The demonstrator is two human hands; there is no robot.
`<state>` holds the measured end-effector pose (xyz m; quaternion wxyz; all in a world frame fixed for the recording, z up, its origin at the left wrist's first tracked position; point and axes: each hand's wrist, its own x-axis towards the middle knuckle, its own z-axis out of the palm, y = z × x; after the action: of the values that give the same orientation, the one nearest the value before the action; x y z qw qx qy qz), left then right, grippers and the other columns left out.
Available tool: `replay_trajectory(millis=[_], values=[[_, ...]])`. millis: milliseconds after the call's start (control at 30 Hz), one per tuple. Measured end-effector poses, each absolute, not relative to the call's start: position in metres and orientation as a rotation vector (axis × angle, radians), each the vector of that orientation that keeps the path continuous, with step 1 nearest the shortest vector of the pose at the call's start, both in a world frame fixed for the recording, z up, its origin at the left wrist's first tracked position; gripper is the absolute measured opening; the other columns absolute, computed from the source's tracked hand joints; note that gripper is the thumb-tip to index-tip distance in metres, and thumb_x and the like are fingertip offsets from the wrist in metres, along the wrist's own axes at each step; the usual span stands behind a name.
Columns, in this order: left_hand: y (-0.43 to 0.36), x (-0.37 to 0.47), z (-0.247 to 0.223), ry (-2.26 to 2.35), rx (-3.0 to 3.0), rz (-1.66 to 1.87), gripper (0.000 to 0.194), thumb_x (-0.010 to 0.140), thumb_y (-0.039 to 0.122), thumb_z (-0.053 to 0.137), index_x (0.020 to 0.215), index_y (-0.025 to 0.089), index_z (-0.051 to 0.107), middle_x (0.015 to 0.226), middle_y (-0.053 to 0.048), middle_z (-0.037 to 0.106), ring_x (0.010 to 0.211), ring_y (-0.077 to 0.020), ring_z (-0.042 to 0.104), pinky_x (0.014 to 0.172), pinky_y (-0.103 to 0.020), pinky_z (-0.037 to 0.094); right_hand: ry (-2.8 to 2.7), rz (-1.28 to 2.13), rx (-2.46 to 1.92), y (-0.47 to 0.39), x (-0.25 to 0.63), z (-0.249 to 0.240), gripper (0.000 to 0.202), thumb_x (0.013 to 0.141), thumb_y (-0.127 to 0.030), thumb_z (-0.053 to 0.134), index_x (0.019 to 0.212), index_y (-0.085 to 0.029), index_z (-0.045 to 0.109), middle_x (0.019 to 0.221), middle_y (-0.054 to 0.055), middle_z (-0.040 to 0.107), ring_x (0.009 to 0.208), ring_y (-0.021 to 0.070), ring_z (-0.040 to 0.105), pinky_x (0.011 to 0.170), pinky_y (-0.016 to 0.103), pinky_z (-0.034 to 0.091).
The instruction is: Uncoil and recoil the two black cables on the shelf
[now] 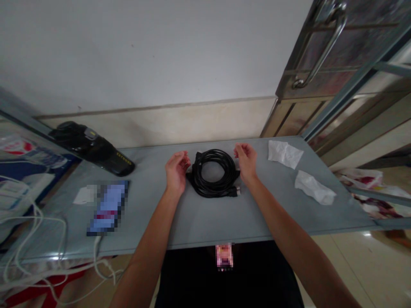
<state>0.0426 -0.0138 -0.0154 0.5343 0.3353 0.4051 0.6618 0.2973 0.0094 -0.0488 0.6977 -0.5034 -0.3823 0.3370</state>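
A coiled black cable [196, 182] lies on the grey table between my hands. Its loops form a ring, and a plug with a pale metal end [238, 191] sticks out at the lower right. Just left of the coil is my left hand [176, 172], with its fingers loosely curled and nothing seen in them. On the other side, my right hand [247, 162] is held near the coil's right edge, fingers bent and slightly apart. Neither hand visibly grips the cable; whether the fingers brush it I cannot tell.
A black bottle [96, 149] lies at the back left, with a phone [109, 207] and white cords [41, 218] nearer me. Two crumpled white wrappers [285, 154] [314, 188] rest at the right. A wall [180, 124] borders the grey table [212, 226] behind.
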Motion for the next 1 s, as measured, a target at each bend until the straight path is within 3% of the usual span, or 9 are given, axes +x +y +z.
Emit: replay_trajectory(millis=[300, 667, 1000], values=[[-0.0141, 0.042, -0.0148, 0.962, 0.821, 1.558, 0.027, 0.08, 0.043, 0.09, 0.094, 0.022, 0.083, 0.085, -0.001, 0.068, 0.073, -0.0149, 0.061, 0.072, -0.03, 0.048, -0.867, 0.742, -1.126, 0.0093, 0.2964, -0.0499, 0.046, 0.09, -0.07, 0.079, 0.09, -0.025, 0.068, 0.079, 0.001, 0.071, 0.074, 0.0185, 0.065, 0.066, 0.033, 0.052], [-0.0159, 0.0425, -0.0118, 0.951, 0.797, 1.565, 0.028, 0.075, 0.042, 0.092, 0.092, 0.021, 0.084, 0.085, -0.001, 0.068, 0.073, -0.0144, 0.061, 0.071, -0.029, 0.049, -0.873, 0.743, -1.13, 0.0096, 0.2968, -0.0501, 0.054, 0.089, -0.077, 0.078, 0.091, -0.024, 0.068, 0.08, 0.001, 0.071, 0.074, 0.0184, 0.064, 0.069, 0.033, 0.052], [-0.0144, 0.0414, -0.0148, 0.98, 0.851, 1.556, 0.028, 0.08, 0.045, 0.087, 0.095, 0.023, 0.081, 0.085, -0.002, 0.069, 0.073, -0.0164, 0.062, 0.073, -0.032, 0.049, -0.879, 0.748, -1.138, 0.0106, 0.2971, -0.051, 0.056, 0.088, -0.08, 0.078, 0.091, -0.025, 0.067, 0.081, 0.002, 0.072, 0.075, 0.0191, 0.066, 0.07, 0.033, 0.054]])
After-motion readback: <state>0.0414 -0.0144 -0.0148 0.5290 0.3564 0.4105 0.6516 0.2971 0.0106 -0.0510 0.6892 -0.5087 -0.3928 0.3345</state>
